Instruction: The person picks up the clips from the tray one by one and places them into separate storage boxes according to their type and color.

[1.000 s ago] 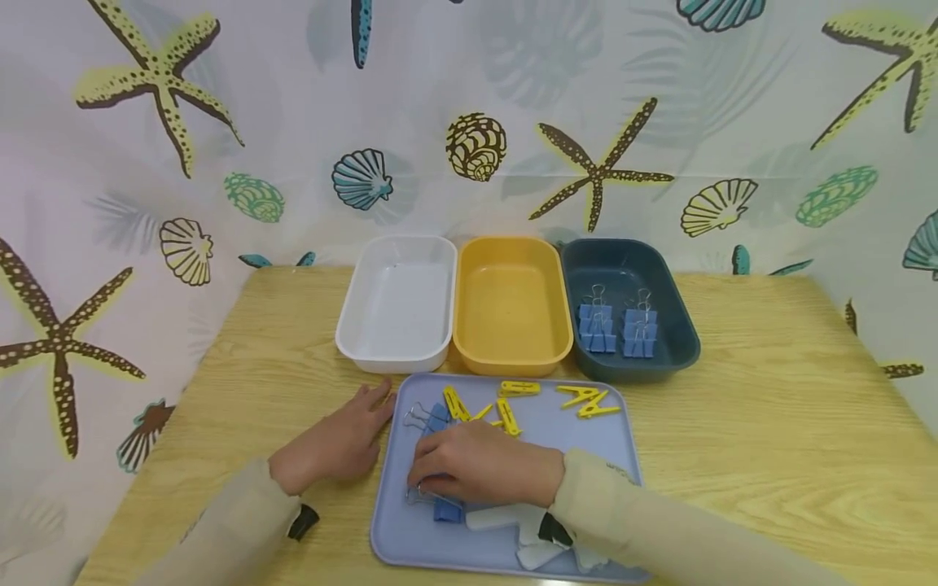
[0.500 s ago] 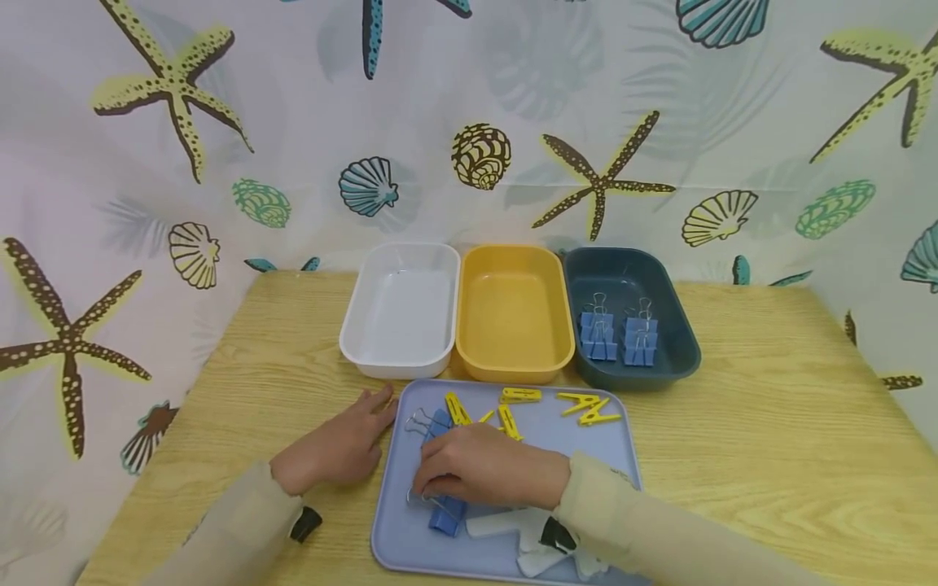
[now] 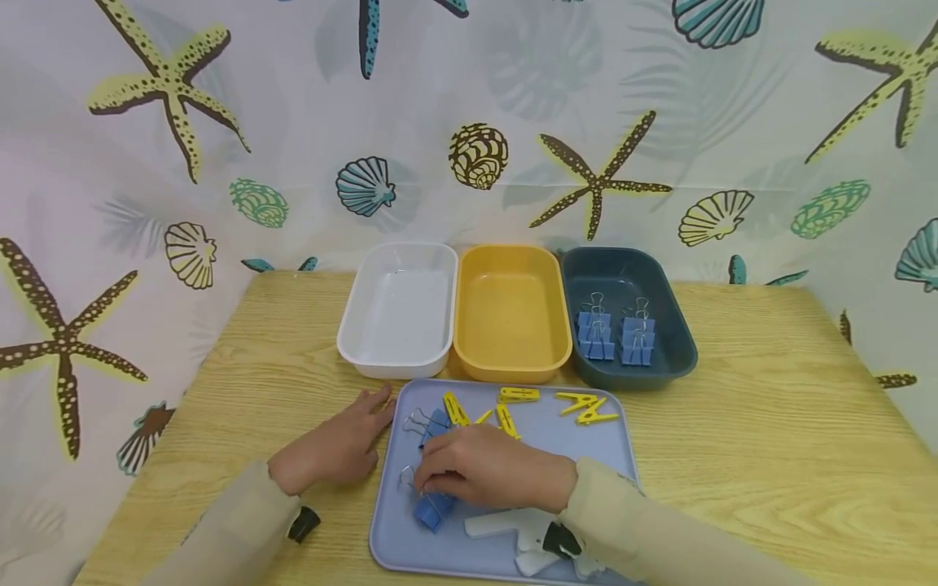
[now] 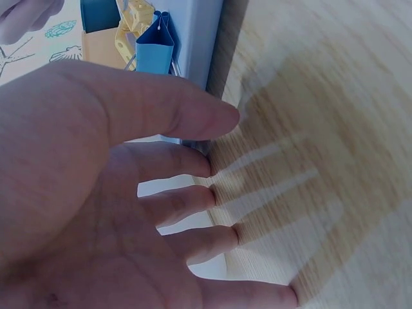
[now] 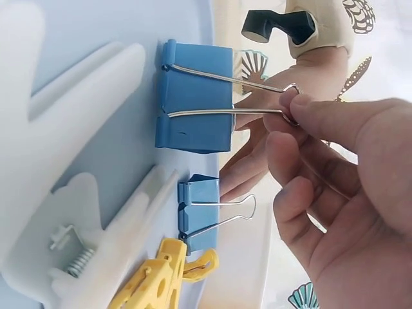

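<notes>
My right hand (image 3: 484, 468) is over the left part of the lavender tray (image 3: 399, 545). In the right wrist view its thumb and index finger pinch the wire handle of a blue binder clip (image 5: 196, 96). A second blue binder clip (image 3: 437, 423) lies farther back on the tray, its wire handles pointing left. My left hand (image 3: 340, 443) rests on the wooden table beside the tray's left edge, its fingers extended and slightly spread. Yellow clothespins (image 3: 506, 420) are partly hidden behind my right hand. White plastic clips (image 3: 494, 522), one with a metal spring, lie near the right wrist.
Behind the tray stand a white bin (image 3: 399, 366), a yellow bin (image 3: 513, 370) and a dark blue bin (image 3: 685, 358), side by side. Several blue binder clips (image 3: 597, 346) stand in rows in the dark one. A patterned cloth (image 3: 293, 122) hangs behind the table (image 3: 762, 423).
The pinched binder clip has turned at an angle on the tray, its near end shifting left, away from the clip behind it. My left hand stays in place.
</notes>
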{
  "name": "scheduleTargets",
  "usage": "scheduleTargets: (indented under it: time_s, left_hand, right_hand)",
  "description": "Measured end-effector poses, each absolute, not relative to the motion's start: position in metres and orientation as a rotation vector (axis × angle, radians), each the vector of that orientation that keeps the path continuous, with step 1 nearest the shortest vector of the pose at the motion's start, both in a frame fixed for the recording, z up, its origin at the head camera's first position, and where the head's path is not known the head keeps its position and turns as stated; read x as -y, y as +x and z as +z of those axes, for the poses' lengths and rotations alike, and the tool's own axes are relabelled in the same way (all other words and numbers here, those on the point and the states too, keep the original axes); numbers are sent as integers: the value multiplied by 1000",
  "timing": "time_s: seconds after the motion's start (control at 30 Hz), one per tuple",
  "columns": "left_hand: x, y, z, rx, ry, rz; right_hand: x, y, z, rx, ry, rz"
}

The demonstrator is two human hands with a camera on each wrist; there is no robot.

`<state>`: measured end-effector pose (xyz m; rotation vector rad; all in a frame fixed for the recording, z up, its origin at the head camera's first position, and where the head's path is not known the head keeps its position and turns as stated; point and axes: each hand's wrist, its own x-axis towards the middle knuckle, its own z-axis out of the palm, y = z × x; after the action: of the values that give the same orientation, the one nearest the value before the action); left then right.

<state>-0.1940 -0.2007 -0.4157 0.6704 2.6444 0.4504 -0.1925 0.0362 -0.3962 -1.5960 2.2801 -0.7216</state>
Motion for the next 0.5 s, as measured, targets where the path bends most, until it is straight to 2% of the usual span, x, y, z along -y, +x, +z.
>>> scheduleTargets:
  time_s: [0.5]
  left_hand:
    - [199,-192,-415,-2661,679,458]
  right_hand:
    - [-46,-190,-386,-2370,-1513,-828]
